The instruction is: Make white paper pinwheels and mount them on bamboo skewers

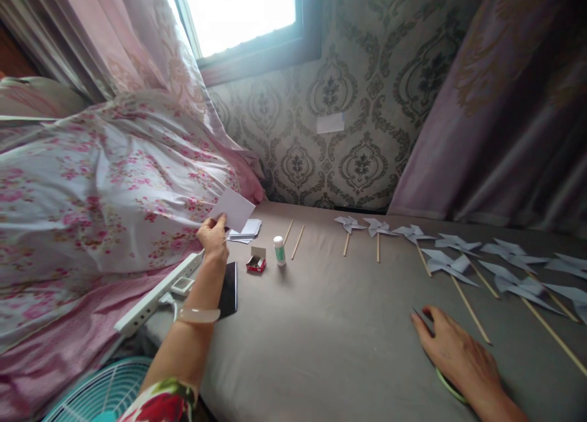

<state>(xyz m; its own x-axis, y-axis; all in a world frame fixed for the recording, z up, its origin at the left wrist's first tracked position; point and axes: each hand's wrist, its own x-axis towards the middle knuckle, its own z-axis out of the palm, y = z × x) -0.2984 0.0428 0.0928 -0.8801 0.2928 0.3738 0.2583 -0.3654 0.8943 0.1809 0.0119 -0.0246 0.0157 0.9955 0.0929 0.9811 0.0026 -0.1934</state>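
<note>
pinching a white paper sheet (237, 209) in the left hand (213, 236) left of centre, just beside a paper stack (250, 229), holding green-handled scissors (449, 388) in the right hand (458, 351) at lower right, near white pinwheels (448, 265) across the right side

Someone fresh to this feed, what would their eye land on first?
Probably the white pinwheels on wooden sticks, spread along the right side of the grey surface. Next, the left hand, left of centre, holding a white paper sheet near a paper stack. The glaring window at the top also draws the eye.
</note>
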